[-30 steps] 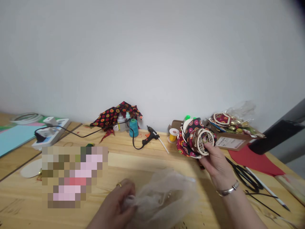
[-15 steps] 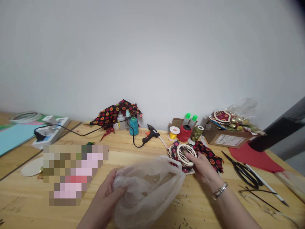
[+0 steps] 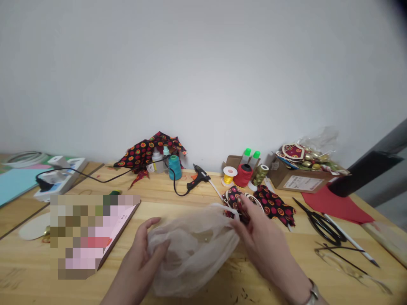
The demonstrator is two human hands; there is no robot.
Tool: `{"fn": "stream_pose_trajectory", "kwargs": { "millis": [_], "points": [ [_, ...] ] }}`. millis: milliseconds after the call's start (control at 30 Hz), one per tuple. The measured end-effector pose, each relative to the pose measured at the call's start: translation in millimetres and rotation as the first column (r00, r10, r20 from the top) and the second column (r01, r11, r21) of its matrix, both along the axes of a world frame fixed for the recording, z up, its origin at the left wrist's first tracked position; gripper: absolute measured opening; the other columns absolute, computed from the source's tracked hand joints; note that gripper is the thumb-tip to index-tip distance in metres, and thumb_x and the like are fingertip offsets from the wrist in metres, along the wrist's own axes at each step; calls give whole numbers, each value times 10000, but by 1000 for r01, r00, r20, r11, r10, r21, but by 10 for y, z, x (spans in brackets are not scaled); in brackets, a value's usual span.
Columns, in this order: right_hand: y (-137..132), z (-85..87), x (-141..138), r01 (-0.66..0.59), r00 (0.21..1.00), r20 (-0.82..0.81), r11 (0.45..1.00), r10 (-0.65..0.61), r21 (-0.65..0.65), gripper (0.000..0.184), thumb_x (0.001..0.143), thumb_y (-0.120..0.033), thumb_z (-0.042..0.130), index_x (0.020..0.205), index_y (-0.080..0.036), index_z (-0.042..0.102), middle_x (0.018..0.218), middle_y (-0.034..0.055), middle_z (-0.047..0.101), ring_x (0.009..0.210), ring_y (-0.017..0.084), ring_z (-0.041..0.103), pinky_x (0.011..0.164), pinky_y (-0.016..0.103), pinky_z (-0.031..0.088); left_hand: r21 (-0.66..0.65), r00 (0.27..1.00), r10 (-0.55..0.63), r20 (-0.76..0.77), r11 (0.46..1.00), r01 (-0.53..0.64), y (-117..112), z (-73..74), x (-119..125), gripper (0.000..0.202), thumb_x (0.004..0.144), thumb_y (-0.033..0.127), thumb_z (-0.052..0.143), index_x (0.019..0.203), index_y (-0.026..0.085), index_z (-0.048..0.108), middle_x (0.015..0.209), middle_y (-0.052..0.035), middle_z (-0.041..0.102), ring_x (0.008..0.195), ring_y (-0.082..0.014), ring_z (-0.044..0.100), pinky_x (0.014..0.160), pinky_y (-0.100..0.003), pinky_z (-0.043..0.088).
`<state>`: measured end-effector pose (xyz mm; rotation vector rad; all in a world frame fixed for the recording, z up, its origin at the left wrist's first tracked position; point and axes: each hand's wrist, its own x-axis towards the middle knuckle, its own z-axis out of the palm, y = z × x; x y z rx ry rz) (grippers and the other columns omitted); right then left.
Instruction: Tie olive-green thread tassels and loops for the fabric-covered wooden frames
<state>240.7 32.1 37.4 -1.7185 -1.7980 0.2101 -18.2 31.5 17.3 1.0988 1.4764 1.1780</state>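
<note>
Translucent bag [image 3: 187, 258]: between the 2 hands, apparently held so its mouth gapes.
Left hand [image 3: 144, 250]: clasps the bag's left side.
Right hand [image 3: 262, 233]: apart, at the right rim; grip unclear.
Patterned pieces [image 3: 233, 195]: just behind the right hand.

Left hand [image 3: 140, 254] and right hand [image 3: 267, 243] face inward, thumbs [image 3: 160, 255] spread.

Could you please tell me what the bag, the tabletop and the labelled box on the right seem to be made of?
Bag: probably thin plastic film, dull and cloudy; it looks translucent and softly crumpled.
Tabletop: apparently wood, pale and smooth-looking, with grain showing; a printed surface can't be ruled out.
Box: likely plain cardboard, matt and brown, with stiff flat walls.
</note>
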Motion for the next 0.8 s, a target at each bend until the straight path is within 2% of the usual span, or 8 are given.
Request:
{"fn": "stream_pose_trajectory", "kwargs": {
  "millis": [100,200,267,367,433,567,667,800],
  "points": [
    [-77,-88,-254,-187,978,-115,976,175,-108,459,839,-222,524,1292,-166,477,1193,123,618,1073,248,591,899,373,478,-25,998,-52,-24,998,52,41,-13,34,536,694,408,651,1169,243,464,805,-9,700,636,-230,658,553,-312,535],
    [-91,-137,-497,-338,916,-255,938,310,-75,412,823,-86,448,1224,-135,530,1160,123,631,1069,216,587,936,355,456,50,989,-119,-90,991,124,43,-66,136,427,790,421,537,1176,239,509,1103,-68,679,922,-272,662,762,-367,543],
    [-93,-104,-611,-493,825,-335,869,456,-31,408,813,-55,437,1195,-142,548,1168,112,623,1059,200,582,925,332,460,149,967,-177,-184,967,205,25,-123,218,485,798,411,540,1246,231,491,1325,-81,562,1193,-294,524,963,-399,450],
    [-84,-13,-623,-681,677,-385,732,627,-5,392,760,5,427,1053,-171,621,1086,65,658,964,172,607,841,273,489,232,887,-227,-402,912,339,31,-203,292,551,768,323,584,1291,199,461,1357,-110,535,1257,-301,465,1018,-406,402],
    [-48,26,-494,-624,730,-355,781,584,2,390,748,13,418,989,-187,649,958,40,690,866,164,628,782,266,500,244,802,-236,-548,872,424,89,-223,280,411,775,230,514,1183,196,549,1202,-114,645,1123,-291,584,935,-388,473],
    [135,21,12,-180,973,-124,976,194,121,330,850,-135,456,1137,-204,604,1096,93,646,1023,227,574,924,393,437,306,690,-81,-719,855,419,326,-153,161,403,766,145,419,1144,182,553,1113,-116,667,1018,-278,625,852,-381,505],
    [291,-27,369,-57,995,75,997,60,-43,780,706,-371,703,1394,-211,372,1408,139,406,1286,316,358,1050,484,304,325,602,86,-794,897,300,512,-104,96,502,792,184,441,1287,104,418,1177,-172,609,1064,-318,559,875,-451,469],
    [397,-87,523,-93,963,211,942,168,-324,1188,507,-460,815,1473,-291,145,1533,117,158,1389,366,113,1058,570,221,284,455,107,-884,896,341,583,-161,109,416,805,241,476,1211,151,500,1190,-162,582,1129,-353,464,913,-523,400]
  ]
}}
